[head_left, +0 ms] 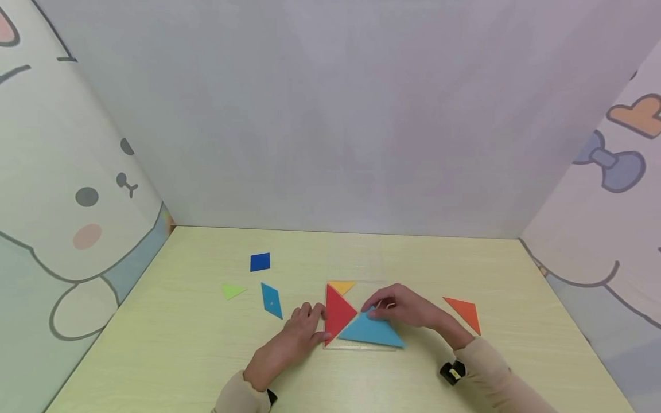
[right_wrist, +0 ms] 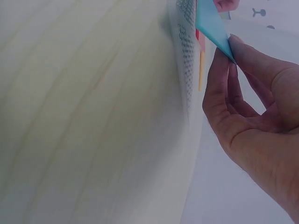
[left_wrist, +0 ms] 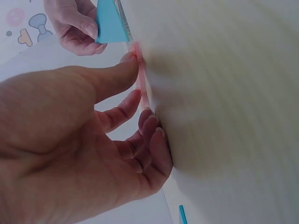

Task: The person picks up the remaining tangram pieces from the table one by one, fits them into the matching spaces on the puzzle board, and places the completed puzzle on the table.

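My right hand [head_left: 405, 307] pinches a large light blue triangle [head_left: 373, 331] by its top corner, between thumb and fingers. The triangle is tilted over a clear square tray [head_left: 356, 347], beside a large red triangle [head_left: 338, 314] lying at the tray's left side. My left hand [head_left: 296, 338] rests at that left side, its thumb and fingertips touching the edge by the red triangle. In the left wrist view, the other fingers of this hand [left_wrist: 154, 140] bend loosely against the table. A small yellow triangle [head_left: 342, 287] lies along the tray's far edge.
Left of the tray lie a dark blue square [head_left: 260, 262], a light green triangle [head_left: 233, 291] and a blue parallelogram [head_left: 271, 300]. An orange-red triangle [head_left: 466, 312] lies to the right, near my right forearm. A pale wall [head_left: 341, 126] stands behind the table.
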Available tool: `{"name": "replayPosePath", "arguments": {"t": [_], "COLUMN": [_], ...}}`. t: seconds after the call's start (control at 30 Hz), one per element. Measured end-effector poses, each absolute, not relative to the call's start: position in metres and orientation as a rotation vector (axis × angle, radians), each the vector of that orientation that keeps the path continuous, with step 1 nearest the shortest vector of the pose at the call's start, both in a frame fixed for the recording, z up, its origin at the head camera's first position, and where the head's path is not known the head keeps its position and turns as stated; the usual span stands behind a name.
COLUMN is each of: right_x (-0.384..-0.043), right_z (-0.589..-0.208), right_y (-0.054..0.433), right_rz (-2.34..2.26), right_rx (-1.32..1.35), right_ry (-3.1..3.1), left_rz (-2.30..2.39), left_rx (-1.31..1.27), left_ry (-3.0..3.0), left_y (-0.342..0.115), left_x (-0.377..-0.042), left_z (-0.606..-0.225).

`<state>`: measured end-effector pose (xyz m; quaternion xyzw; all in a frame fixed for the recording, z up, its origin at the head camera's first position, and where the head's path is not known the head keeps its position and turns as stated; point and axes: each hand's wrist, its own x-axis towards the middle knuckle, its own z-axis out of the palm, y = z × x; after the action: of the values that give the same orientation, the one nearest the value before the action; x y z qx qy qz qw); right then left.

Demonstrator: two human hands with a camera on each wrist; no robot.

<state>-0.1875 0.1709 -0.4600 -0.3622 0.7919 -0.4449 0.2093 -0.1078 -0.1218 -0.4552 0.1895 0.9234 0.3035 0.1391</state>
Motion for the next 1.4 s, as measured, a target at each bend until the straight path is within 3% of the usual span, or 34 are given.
{"name": "replayPosePath", "arguments": {"t": [1.4], "right_x": [-0.177], "right_z": [-0.466], "right_y": [0.141], "right_rz": [-1.169], "right_rx": [-1.009], "right_ry": [2.292], "left_rz": [0.839], "left_rx": [0.575], "left_ry": [2.688], "left_y": [-0.122], "left_x": [-0.110], "left_z": [-0.459]}}
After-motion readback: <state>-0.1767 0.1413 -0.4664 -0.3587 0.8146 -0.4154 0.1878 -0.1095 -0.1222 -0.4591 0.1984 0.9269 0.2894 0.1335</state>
